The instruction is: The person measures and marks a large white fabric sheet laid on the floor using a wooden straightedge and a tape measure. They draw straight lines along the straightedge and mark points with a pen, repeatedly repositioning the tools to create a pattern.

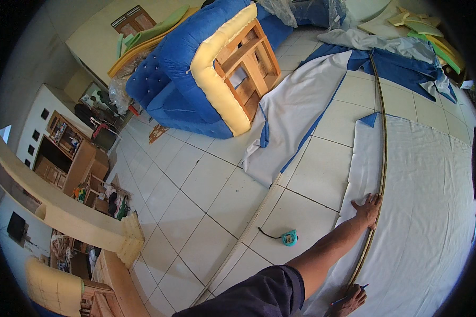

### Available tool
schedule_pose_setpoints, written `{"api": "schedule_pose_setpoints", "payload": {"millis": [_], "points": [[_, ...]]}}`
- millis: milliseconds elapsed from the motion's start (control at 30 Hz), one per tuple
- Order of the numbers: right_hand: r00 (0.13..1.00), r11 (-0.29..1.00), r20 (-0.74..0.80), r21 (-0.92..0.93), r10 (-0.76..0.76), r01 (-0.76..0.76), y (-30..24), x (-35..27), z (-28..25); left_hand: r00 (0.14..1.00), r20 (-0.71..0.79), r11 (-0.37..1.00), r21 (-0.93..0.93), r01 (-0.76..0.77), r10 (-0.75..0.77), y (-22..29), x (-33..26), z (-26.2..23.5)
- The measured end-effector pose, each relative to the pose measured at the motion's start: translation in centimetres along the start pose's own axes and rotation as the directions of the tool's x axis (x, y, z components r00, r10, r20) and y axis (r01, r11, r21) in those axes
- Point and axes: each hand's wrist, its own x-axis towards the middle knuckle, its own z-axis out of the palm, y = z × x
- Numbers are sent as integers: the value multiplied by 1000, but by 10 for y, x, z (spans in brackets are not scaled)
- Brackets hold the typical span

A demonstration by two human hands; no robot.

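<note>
Nearest to us, our right hand (348, 300) pinches a thin blue pen (349, 295) in its fingers, the tip beside the long, thin wooden straightedge strip (382, 164). Further out, our left hand (368, 208) presses flat, fingers spread, on that strip, which lies along the white fabric sheet (428, 211) on the pale tiled floor (206, 185). A teal tape measure (289, 238) sits nearby. Beyond stands a blue upholstered sofa with bare wooden frame (206, 68).

Bare tiled floor (206, 211) lies open left of the white cloth (428, 211), interrupted only by a tape measure (289, 238).
</note>
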Motion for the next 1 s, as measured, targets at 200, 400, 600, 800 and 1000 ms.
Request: {"api": "schedule_pose_setpoints", "payload": {"millis": [200, 400, 600, 800, 1000], "points": [[999, 999, -20, 38, -25, 25, -3, 0, -3, 1000, 0, 1000, -6, -1, 1, -1, 1, 1], [1000, 995, -10, 96, 1, 0, -3, 0, -5, 1000, 3, 1000, -4, -6, 6, -1, 1, 0], [998, 999, -29, 9, -51, 51, -6, 1, -6, 1000, -1, 1000, 7, -6, 6, -1, 2, 2], [997, 998, -72, 50, -29, 32, -13, 2, -14, 1000, 4, 1000, 12, 0, 0, -3, 4, 4], [982, 988, -124, 38, -143, 149, -17, 2, -20, 1000, 10, 1000, 5, -5, 5, -3, 6, 5]]}}
